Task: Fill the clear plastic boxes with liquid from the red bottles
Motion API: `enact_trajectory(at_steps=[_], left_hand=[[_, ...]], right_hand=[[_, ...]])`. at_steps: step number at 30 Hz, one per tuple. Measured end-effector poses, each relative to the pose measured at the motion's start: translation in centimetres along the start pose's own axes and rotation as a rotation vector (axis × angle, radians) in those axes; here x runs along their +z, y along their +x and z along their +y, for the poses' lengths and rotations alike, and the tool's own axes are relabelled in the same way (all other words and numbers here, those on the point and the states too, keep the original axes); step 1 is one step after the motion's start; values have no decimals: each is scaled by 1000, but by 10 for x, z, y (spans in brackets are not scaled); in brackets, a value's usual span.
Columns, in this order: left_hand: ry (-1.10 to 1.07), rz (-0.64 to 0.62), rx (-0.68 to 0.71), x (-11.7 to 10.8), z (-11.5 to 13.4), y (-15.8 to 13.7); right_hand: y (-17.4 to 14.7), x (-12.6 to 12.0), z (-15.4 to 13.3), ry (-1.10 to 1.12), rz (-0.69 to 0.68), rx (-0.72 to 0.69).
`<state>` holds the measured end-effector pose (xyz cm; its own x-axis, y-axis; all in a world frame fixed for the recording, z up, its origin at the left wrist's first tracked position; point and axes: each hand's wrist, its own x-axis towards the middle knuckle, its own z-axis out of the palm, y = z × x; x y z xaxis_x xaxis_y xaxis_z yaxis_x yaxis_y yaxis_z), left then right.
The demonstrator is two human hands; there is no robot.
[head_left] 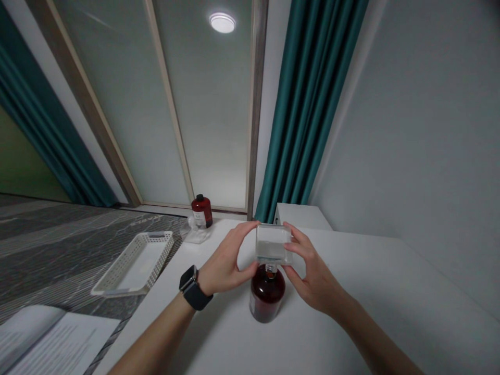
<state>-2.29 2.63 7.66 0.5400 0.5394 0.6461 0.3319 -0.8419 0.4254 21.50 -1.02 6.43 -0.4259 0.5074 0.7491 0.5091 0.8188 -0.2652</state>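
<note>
A clear square glass bottle [272, 245] is turned upside down, its short neck pointing down onto the mouth of a dark red-brown bottle [266, 299]. I cannot tell whether the two necks touch. My left hand [232, 260] grips the clear bottle from the left, thumb low and fingers at its upper edge. From the right, my right hand [310, 271] holds the same bottle between thumb and fingers. The red-brown bottle stands upright on the white table [351, 312], with no hand around it. A black watch [195, 287] is on my left wrist.
At the table's far left corner stands another red-brown bottle [207, 212] with a black cap, beside a small clear glass item [196, 232]. Lower left are a white perforated basket [103, 289] and an open book [74, 338]. A white cabinet [302, 216] stands behind the table.
</note>
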Motion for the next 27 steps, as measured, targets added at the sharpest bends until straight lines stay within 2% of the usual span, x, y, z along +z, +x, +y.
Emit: enact_trajectory(at_steps=[27], left_hand=[[18,5,23,-2,3,2]], right_hand=[[1,0,-3,-13,28,-25]])
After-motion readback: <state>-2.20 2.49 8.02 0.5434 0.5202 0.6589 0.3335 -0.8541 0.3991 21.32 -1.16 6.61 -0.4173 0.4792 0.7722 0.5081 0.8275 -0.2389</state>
